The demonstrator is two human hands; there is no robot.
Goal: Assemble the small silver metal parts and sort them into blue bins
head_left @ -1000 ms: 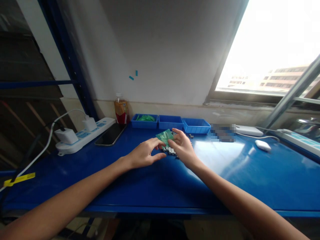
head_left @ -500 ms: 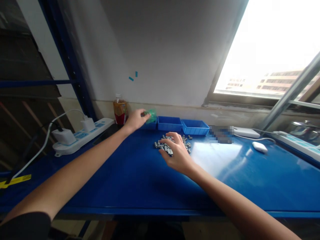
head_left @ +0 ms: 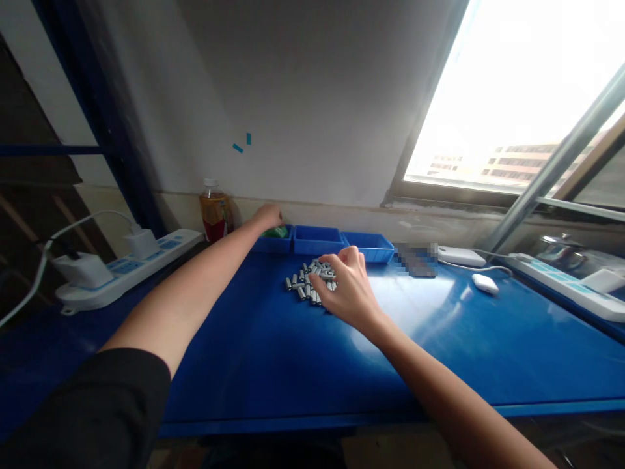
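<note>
Silver metal pieces (head_left: 305, 286) lie in a loose pile on the blue counter (head_left: 268, 365), and over the right side of this pile I see the right hand (head_left: 349, 280). It is half open, the thumb and the curved fingers standing apart with a gap between them. I notice nothing gripped in it; whether the fingertips touch the pieces, I cannot tell. The left hand (head_left: 268, 216) is stretched forward to the left bin (head_left: 273, 245), bent down at the wrist. Its fingers are mostly hidden from my camera, so I cannot say whether they are closed or hold something.

One second ago, I had both hands together above the pile with one green packet between them. Half a second ago, the left hand alone carried this packet above the left bin. Now I cannot distinguish that packet from the other green packets (head_left: 280, 232) in the bin, and more of the black sleeve (head_left: 97, 404) has come into my view. The right hand has remained near the pile, which now shows more of its left part.

The packets look shiny and thin, and only a small portion of them is visible beside the left hand. The metal pieces are short, round and smooth, pointing in various directions, some resting on others.
</note>
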